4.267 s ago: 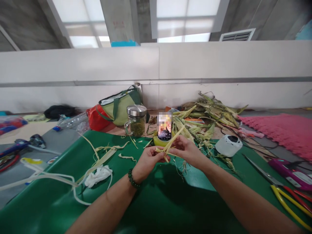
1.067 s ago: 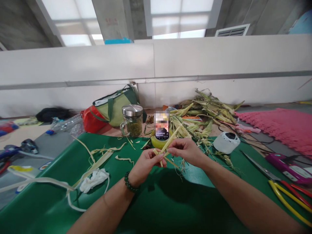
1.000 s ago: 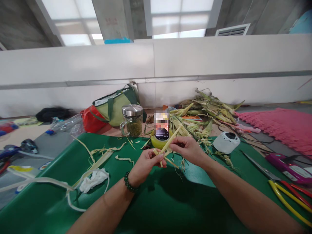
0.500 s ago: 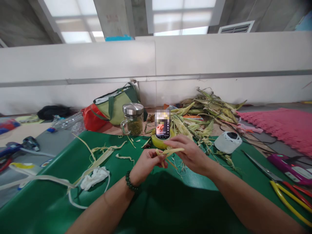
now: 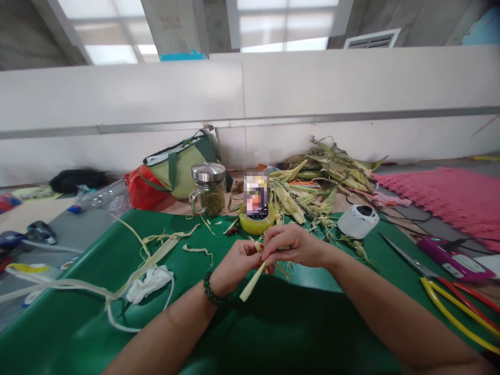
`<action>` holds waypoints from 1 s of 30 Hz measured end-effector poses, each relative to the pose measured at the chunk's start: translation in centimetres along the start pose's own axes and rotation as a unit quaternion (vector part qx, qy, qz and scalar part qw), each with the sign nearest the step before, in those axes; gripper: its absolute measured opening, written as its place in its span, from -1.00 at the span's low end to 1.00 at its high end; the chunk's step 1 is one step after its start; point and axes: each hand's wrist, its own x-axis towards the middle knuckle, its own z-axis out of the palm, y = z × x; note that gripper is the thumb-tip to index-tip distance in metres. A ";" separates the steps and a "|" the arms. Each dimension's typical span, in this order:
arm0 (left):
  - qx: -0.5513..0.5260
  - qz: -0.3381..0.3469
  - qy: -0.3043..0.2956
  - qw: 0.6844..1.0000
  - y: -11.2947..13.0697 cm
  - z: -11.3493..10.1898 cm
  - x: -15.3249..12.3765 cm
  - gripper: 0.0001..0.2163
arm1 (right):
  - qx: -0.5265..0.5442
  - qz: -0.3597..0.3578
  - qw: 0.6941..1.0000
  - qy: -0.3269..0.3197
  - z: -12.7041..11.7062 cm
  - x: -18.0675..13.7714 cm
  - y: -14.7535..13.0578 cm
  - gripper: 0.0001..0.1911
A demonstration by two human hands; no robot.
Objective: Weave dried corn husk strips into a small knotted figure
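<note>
Close together at mid-frame, both my hands are closed on a pale corn husk strip (image 5: 252, 283). My left hand (image 5: 237, 263) pinches it between thumb and fingers; a bead bracelet (image 5: 211, 289) circles that wrist. From the other side my right hand (image 5: 291, 246) grips the strip with its fingertips, which partly hide the left fingertips. One flat end of the husk hangs down toward me. Just beyond the hands a phone (image 5: 257, 200) leans upright in a yellow tape roll (image 5: 255, 225). Behind it to the right lies a heap of corn husks (image 5: 332, 166).
A green mat (image 5: 156, 333) covers the work surface. Scissors (image 5: 424, 271) and a purple device (image 5: 453, 260) lie at right, near a white roll (image 5: 358, 221). A glass jar (image 5: 211, 195) stands behind. White cords and a crumpled white cloth (image 5: 148, 284) lie at left.
My right hand has come down and left against my left hand. The husk end that pointed right now hangs down toward me. The view has shifted slightly.
</note>
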 end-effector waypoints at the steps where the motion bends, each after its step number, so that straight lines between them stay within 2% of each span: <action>1: -0.005 0.000 0.008 1.000 -0.1 0.0 0.1 -0.61 | -0.007 0.008 1.000 0.019 0.2 0.1 -0.1 -0.79; 5: 0.000 0.040 0.023 0.999 -0.4 0.0 0.0 -0.62 | -0.064 0.074 0.990 0.101 1.1 0.4 -0.3 -0.83; 8: 0.035 0.072 0.030 0.996 -0.3 -0.1 -0.3 -0.71 | -0.081 0.099 0.983 0.130 1.4 0.5 -0.2 -0.83; 14: 0.085 0.089 0.012 0.992 0.4 -0.1 -0.6 -0.79 | -0.108 0.073 0.985 0.112 1.0 0.3 0.1 -0.84; 18: 0.093 0.092 0.010 0.991 0.4 0.0 -0.7 -0.68 | -0.118 0.079 0.983 0.114 0.9 0.3 0.3 -0.85; 21: 0.034 0.081 0.023 0.996 0.1 -0.1 -0.5 -0.63 | -0.120 0.045 0.985 0.117 0.1 0.0 -0.1 -0.96; 24: -0.055 0.065 0.050 0.995 -0.1 -0.5 -0.2 -0.69 | -0.166 -0.048 0.980 0.098 -1.2 -0.5 -1.2 -0.86; 26: -0.098 0.059 0.063 0.991 -0.1 -0.8 0.0 -0.71 | -0.254 -0.101 0.958 0.082 -1.5 -0.8 -1.7 -0.76; 28: -0.132 0.054 0.065 0.988 -0.1 -1.0 0.2 -0.72 | -0.364 -0.133 0.920 0.067 -1.2 -1.0 -1.9 -0.68; 30: -0.155 0.051 0.074 0.984 -0.1 -1.0 0.3 -0.73 | -0.446 -0.154 0.880 0.058 -0.6 -0.9 -1.7 -0.70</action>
